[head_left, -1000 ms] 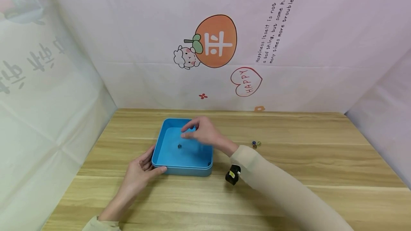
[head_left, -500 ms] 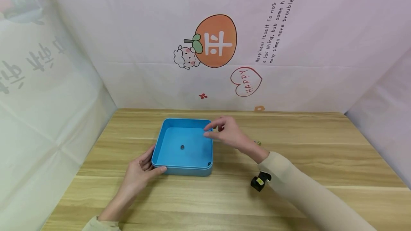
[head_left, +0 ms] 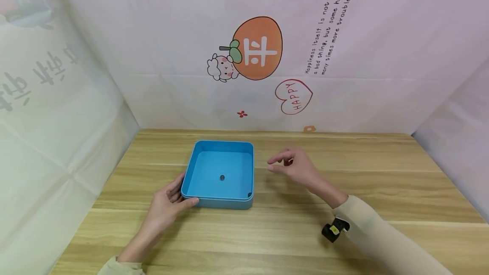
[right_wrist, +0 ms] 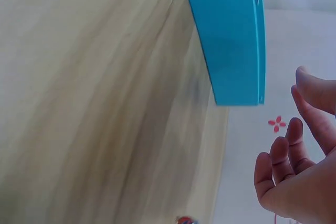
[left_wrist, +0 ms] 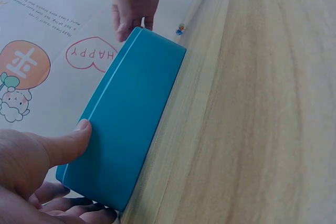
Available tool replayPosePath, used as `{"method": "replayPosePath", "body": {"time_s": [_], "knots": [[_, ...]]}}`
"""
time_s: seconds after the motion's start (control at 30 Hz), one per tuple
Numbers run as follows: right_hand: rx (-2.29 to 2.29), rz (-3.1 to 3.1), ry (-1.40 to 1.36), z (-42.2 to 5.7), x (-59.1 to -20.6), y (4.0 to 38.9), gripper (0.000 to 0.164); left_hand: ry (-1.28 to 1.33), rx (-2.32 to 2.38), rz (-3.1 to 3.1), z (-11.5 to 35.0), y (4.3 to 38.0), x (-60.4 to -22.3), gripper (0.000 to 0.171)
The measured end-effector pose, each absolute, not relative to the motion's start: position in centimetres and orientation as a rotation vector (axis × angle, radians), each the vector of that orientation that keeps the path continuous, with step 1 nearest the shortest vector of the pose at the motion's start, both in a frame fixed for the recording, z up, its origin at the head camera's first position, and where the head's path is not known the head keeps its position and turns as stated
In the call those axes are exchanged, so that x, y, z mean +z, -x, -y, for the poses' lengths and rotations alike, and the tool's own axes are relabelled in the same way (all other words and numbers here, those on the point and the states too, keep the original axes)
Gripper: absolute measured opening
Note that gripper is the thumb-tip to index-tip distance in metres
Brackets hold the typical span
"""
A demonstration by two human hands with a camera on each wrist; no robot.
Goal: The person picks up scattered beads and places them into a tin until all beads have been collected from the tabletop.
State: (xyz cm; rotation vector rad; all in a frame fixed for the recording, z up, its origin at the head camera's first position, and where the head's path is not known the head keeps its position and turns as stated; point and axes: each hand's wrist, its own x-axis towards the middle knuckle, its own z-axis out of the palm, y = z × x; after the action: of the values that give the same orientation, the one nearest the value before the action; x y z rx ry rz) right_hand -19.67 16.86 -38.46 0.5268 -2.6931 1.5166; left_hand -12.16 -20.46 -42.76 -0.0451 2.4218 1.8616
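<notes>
A square blue plastic box (head_left: 219, 203) stands on the table. My left hand (head_left: 162, 209) grips its near left corner, thumb on the front rim and fingers along the left side. Inside lie a small dark marble (head_left: 222, 178) near the middle of the floor and another dark marble (head_left: 250, 195) in the near right corner. Right of the box, my right hand (head_left: 299, 169) hovers over the table with relaxed, bent fingers and nothing between thumb and forefinger. In the left wrist view a cluster of colored marbles (left_wrist: 181, 29) lies on the table; the right hand hides it in the head view.
The wooden table (head_left: 237, 245) ends at a printed white cloth backdrop (head_left: 172, 54), with more cloth along both sides. A small black camera (head_left: 335, 229) is worn at the right wrist.
My right hand has moved from over the box out to the right, past its rim. The marble inside has rolled slightly right and nearer. My left hand keeps its hold on the box.
</notes>
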Motion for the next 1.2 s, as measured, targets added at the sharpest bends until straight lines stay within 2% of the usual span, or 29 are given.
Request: {"method": "replayPosePath", "body": {"time_s": [0.7, 1.2], "knots": [[1.499, 2.696, -0.335, -22.6, -39.7, 18.0, 0.023, 0.052, 1.873, -2.417, 20.3, 12.1, -42.8, 0.091], [1.431, 2.725, -0.202, -27.0, -40.9, 18.1, 0.024, 0.044, 1.884, -2.413, 20.4, 12.0, -42.9, 0.090]]}}
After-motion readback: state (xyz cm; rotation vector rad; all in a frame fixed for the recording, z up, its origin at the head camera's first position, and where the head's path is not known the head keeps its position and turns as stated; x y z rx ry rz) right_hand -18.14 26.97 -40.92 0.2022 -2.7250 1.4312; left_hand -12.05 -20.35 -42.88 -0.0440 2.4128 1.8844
